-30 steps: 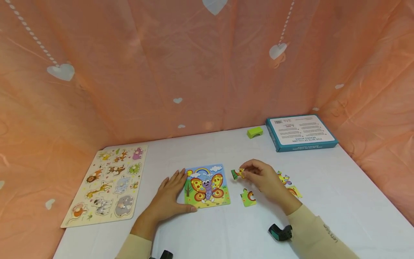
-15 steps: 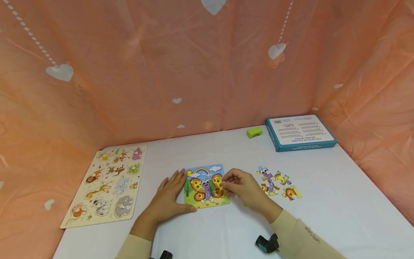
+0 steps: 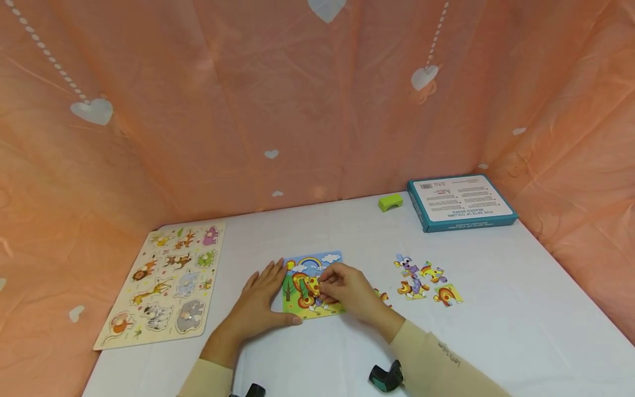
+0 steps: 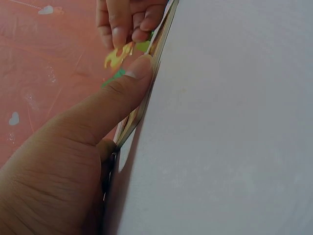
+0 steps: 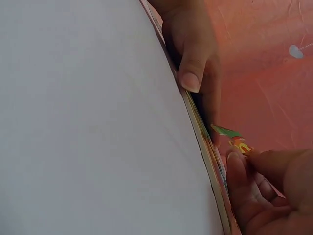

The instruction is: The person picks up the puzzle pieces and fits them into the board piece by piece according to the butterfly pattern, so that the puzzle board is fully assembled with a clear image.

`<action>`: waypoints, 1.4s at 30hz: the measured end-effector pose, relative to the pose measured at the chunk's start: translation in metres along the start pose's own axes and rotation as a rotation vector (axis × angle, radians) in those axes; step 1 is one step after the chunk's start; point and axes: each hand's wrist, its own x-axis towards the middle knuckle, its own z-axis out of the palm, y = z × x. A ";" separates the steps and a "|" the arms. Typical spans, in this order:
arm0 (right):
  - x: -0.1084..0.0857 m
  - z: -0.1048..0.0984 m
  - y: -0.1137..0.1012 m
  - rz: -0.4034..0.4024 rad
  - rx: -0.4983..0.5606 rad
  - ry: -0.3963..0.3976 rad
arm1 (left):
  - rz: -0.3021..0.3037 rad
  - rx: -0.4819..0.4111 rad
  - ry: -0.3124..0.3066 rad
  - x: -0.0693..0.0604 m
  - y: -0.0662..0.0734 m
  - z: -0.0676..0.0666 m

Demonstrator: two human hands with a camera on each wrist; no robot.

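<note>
A square butterfly picture board [image 3: 331,259] lies on the white table in the head view. My left hand [image 3: 258,309] rests along its left side, fingers straight, thumb on the front edge. Above the board, my right hand [image 3: 359,295] pinches a jigsaw puzzle piece [image 3: 311,284] between thumb and fingers. That puzzle piece [image 5: 240,145] shows green, yellow and red in the right wrist view and is held off the board. Another piece [image 3: 383,297] is partly hidden behind the right hand. Several loose pieces [image 3: 413,288] lie to the right. The board's right part is covered by the right hand.
A wooden animal peg puzzle [image 3: 213,286] lies at the left of the table. At the back right are a green arch block [image 3: 391,203] and a teal-edged box [image 3: 463,204]. An orange curtain [image 3: 317,110] with hearts hangs behind the table.
My right hand has carried the pinched puzzle piece leftward, from beside the board to over its middle. The loose pieces on the right came into fuller view. My left hand has stayed put.
</note>
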 end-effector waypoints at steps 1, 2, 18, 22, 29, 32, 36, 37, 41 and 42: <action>0.001 0.002 0.000 0.008 0.007 0.002 | 0.002 0.000 0.000 0.000 0.000 0.000; 0.002 0.004 0.000 0.015 0.015 0.003 | 0.004 0.002 0.001 0.000 0.000 0.000; 0.018 0.030 0.001 0.039 0.018 0.057 | 0.022 -0.001 0.004 -0.002 0.003 -0.002; 0.017 0.029 0.000 0.023 -0.080 0.056 | 0.024 -0.002 0.005 -0.002 0.003 -0.002; 0.013 0.027 -0.003 -0.108 -0.401 0.056 | 0.026 0.013 0.006 0.000 0.002 -0.002; 0.011 0.028 -0.006 -0.143 -0.487 0.081 | 0.026 0.015 0.005 0.000 0.001 -0.002; 0.009 0.028 -0.008 -0.202 -0.624 0.075 | 0.027 0.014 0.007 0.000 0.001 -0.002; 0.009 0.028 -0.008 -0.222 -0.665 0.055 | 0.025 0.014 0.006 0.000 0.001 -0.002; 0.007 0.030 -0.010 -0.311 -0.854 -0.073 | 0.021 0.013 0.004 -0.001 0.002 -0.002; 0.007 0.030 -0.010 -0.331 -0.894 -0.100 | 0.018 0.012 0.002 -0.002 0.002 -0.002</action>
